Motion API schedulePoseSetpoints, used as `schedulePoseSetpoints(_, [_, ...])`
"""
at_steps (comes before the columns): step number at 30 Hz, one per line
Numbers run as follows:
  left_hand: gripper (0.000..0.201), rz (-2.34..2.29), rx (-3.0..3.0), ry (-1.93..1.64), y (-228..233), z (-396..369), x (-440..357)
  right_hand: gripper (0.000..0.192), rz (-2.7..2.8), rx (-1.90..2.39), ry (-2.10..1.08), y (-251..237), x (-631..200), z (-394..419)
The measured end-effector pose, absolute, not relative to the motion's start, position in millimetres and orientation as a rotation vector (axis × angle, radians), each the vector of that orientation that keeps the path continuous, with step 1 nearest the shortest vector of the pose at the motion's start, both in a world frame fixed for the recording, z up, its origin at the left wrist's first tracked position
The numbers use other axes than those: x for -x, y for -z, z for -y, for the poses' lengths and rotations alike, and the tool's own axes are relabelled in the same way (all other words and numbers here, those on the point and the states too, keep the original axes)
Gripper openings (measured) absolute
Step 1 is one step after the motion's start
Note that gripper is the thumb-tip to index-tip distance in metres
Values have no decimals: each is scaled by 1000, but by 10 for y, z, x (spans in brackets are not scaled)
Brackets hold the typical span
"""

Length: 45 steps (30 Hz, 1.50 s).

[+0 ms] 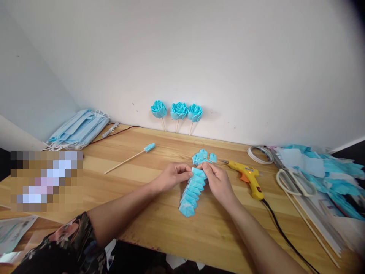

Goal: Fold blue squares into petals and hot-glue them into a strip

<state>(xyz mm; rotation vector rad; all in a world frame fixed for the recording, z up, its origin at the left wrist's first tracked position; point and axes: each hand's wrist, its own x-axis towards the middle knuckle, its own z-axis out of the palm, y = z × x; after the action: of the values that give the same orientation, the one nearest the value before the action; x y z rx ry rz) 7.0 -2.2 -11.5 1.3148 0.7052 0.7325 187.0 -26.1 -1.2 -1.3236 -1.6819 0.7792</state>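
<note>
Hands meet over the wooden table (148,213). I see my left hand (171,176) and right hand (217,182) pinching the top end of a chain of folded blue petals (190,194), fingers closed on it. The chain lies toward me, near the yellow glue gun (247,178).

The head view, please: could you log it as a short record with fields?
left hand: pinches the top of a strip of folded blue petals
right hand: grips the same strip
loose petals: just behind the hands
glue gun: right of the hands, on the table
stick: blue-tipped, lying left
roses: three against the wall
</note>
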Motion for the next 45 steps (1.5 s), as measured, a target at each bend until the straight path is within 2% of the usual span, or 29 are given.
schedulePoseSetpoints(4, [34, -715, -1321, -739, 120, 16, -73, 33, 1684, 1288, -883, -27, -1876, 257])
schedulePoseSetpoints(11, [35, -689, -1320, -718, 143, 11, -78, 32, 1818, 1328, -725, -52, -1821, 298])
schedulePoseSetpoints(21, [31, -737, -1208, -878, 70, 11, -70, 37, 1697, 1316, -940, 11, -1883, 255])
schedulePoseSetpoints(26, [38, -721, -1247, -876, 99, -8, -75, 34, 1749, 1404, -808, 10, -1859, 269])
schedulePoseSetpoints(34, [33, -752, -1246, -802, 104, 3, -66, 38, 1846, 1398, -583, -27, -1850, 282])
schedulePoseSetpoints(45, [35, -759, -1199, -910, 73, -10, -66, 37, 1657, 1285, -997, 10, -1898, 237])
